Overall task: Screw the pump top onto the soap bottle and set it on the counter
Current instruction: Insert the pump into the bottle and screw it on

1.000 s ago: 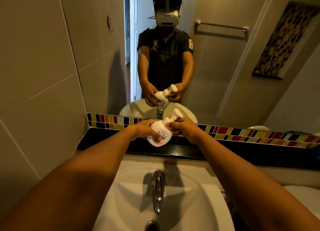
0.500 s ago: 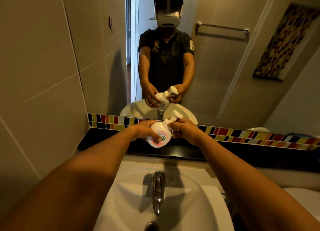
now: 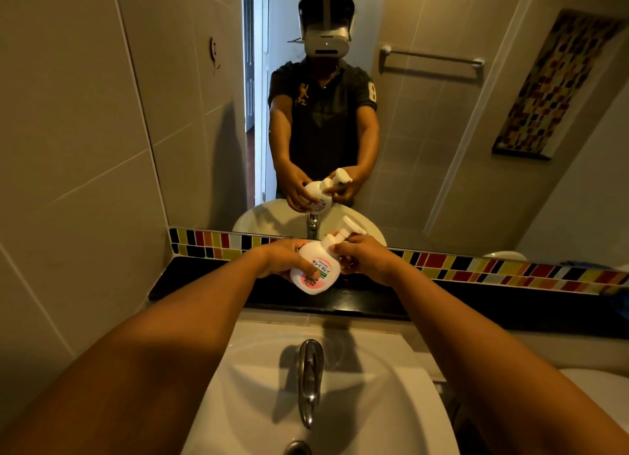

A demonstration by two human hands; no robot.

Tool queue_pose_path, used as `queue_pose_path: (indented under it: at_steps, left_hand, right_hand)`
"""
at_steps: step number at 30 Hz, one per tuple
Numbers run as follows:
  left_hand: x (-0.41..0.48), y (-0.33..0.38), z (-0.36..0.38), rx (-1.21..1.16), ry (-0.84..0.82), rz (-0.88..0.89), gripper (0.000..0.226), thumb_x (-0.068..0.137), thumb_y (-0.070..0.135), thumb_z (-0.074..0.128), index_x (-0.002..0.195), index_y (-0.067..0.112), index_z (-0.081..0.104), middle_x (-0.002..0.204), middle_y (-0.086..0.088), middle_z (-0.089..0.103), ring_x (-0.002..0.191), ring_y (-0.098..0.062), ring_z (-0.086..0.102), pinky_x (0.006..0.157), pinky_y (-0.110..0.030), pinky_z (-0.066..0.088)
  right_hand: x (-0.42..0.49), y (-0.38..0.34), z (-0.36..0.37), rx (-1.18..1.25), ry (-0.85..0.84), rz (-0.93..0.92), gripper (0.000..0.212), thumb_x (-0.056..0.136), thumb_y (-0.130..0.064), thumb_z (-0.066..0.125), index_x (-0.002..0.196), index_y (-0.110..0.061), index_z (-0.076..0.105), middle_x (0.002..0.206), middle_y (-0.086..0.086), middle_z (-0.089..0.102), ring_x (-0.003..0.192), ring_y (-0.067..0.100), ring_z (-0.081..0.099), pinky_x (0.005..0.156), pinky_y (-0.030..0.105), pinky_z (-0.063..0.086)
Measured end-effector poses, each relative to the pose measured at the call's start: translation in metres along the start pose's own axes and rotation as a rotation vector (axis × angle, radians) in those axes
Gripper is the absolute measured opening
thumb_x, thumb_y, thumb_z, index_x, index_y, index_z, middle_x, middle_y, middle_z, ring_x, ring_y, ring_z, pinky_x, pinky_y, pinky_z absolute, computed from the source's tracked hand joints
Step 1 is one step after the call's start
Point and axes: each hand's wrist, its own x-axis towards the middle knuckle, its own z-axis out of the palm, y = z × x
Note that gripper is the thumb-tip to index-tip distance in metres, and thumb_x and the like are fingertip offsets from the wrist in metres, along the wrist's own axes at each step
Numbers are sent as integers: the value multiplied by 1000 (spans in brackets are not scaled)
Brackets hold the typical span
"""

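Note:
A white soap bottle (image 3: 315,270) with a pink and green label is held tilted in the air above the black counter (image 3: 190,281), its top leaning to the right. My left hand (image 3: 282,258) wraps around the bottle's body from the left. The white pump top (image 3: 347,231) sits on the bottle's neck, and my right hand (image 3: 364,258) grips its collar with the fingertips. The nozzle points up and to the right. The mirror repeats both hands and the bottle.
A white sink (image 3: 374,403) with a chrome faucet (image 3: 309,376) lies below my arms. A strip of coloured tiles (image 3: 493,270) runs behind the counter, under the mirror (image 3: 442,148). Tiled wall on the left. A white rounded object sits at the lower right edge.
The bottle has stayed at the same place over the counter. My right hand's fingers have shifted slightly on the pump collar, and the view has dipped a little.

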Motion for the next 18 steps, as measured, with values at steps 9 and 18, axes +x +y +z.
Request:
queue_pose_path:
  at_steps: [9, 18]
  left_hand:
    - [-7, 3, -1, -17, -88, -70, 51, 70, 21, 82, 116, 23, 60, 112, -6, 70, 103, -25, 68, 79, -37, 60]
    - [-4, 0, 4, -123, -63, -84, 45, 69, 24, 83, 108, 25, 62, 107, -5, 72, 97, -22, 71, 73, -35, 61]
  right_hand:
    - [-1, 1, 0, -24, -31, 24, 27, 85, -27, 71, 104, -10, 65, 99, 12, 70, 85, 24, 67, 71, 32, 58]
    - [2, 6, 7, -107, 31, -48, 46, 81, -50, 70, 111, -16, 62, 101, 13, 72, 91, 30, 70, 75, 41, 60]
